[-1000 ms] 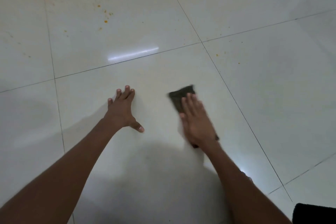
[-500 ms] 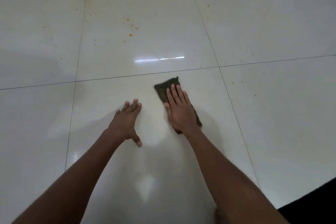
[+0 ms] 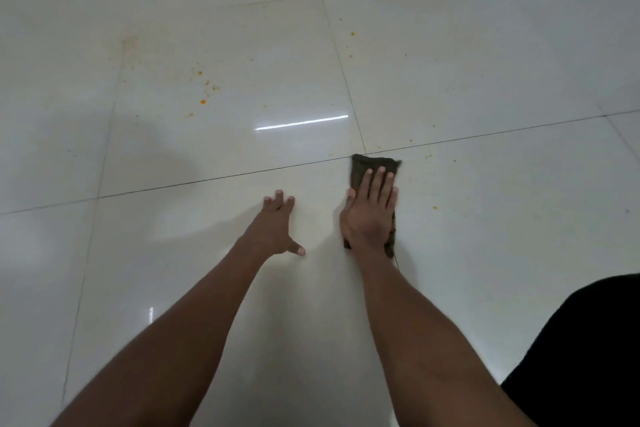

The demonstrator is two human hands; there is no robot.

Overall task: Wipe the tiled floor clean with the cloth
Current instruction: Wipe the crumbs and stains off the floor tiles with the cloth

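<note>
The right hand lies flat on the dark cloth, fingers straight and pressing it to the floor, so the whole palm drives the wipe. The left hand is spread bare on the tile, seemingly as support. Orange specks lie beyond the fingers, unwiped.

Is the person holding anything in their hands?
Not really gripping. The right hand presses flat on the middle of the dark cloth, fingers straight. The left hand rests bare on the tiled floor.
</note>
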